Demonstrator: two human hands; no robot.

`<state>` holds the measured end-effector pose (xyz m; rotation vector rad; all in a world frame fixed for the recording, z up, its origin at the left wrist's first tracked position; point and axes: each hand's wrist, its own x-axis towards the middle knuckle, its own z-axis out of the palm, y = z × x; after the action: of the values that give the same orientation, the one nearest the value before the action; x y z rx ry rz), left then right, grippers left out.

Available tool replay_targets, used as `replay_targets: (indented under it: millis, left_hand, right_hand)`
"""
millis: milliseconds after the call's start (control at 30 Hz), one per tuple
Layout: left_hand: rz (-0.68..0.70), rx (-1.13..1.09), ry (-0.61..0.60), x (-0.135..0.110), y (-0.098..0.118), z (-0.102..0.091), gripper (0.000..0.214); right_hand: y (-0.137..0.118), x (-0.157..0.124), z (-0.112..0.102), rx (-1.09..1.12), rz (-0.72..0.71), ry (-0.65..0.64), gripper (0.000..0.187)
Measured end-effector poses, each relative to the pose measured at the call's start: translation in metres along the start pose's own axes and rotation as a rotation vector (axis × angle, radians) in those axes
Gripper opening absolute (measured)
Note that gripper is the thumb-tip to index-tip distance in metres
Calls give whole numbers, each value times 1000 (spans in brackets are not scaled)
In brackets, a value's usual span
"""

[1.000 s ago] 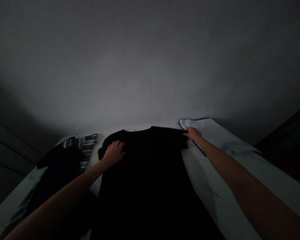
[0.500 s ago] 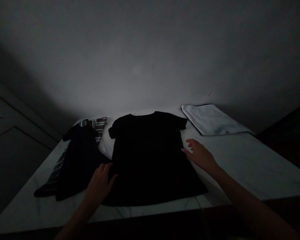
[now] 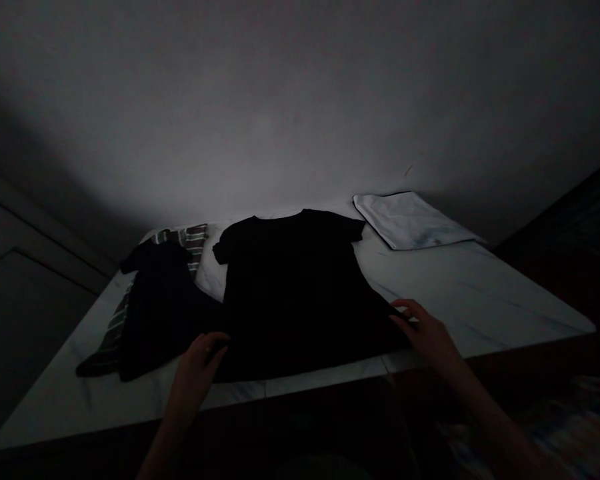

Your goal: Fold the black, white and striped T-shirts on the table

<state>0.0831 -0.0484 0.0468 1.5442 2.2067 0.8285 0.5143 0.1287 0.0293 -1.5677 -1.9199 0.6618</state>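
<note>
A black short-sleeved T-shirt (image 3: 295,293) lies spread on the marble-patterned table (image 3: 480,293), neckline toward the wall. My left hand (image 3: 203,357) is at the shirt's lower left side, thumb and fingertips closed on its edge. On the other side my right hand (image 3: 420,327) pinches the lower right edge, which is drawn outward to the right. Left of the shirt lies a dark garment (image 3: 160,307) on top of a striped one (image 3: 196,247). The dimness hides the folds in the black cloth.
A folded white cloth with a dark border (image 3: 410,220) lies at the back right of the table, against the grey wall (image 3: 280,120). A panelled door (image 3: 25,293) stands at the left. Multicoloured striped fabric (image 3: 575,427) shows below the table at the lower right.
My right hand has moved down and taken hold of the shirt's right edge, pulling it outward. My left hand has closed on the left edge. The camera view has shifted slightly.
</note>
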Motion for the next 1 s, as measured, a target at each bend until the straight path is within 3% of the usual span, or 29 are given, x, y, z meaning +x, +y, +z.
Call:
replay_targets:
  millis: [200, 300, 367, 433, 567, 667, 733, 833, 900, 1000]
  left_hand:
    - [-13, 133, -144, -17, -13, -4, 21]
    - [3, 299, -217, -13, -6, -16, 28]
    - [105, 402, -239, 4, 12, -19, 27]
    - [269, 448, -197, 35, 41, -8, 26]
    - [531, 391, -65, 117, 87, 48, 45]
    - [485, 458, -74, 157, 71, 71, 51]
    - [427, 542, -95, 165, 39, 64, 53]
    - [305, 657, -61, 164, 1, 42, 60]
    - [237, 705, -25, 168, 0, 37, 63]
    - [312, 669, -1, 193, 27, 48, 58]
  right_hand:
    - [35, -7, -14, -154, -21, -96, 32]
    - [28, 0, -15, -352, -127, -100, 33]
    - [3, 14, -3, -433, -266, -107, 36]
    - [-39, 34, 25, -432, -412, -137, 40]
    - [-116, 82, 98, -360, -647, -253, 52]
    - [-113, 114, 121, -386, -699, -309, 57]
    - [-82, 129, 113, -454, -647, -299, 59]
    - [-39, 144, 94, -583, -422, -198, 66]
    - [-35, 154, 94, -619, -325, -115, 68]
    - [-63, 173, 116, -548, -483, -115, 62]
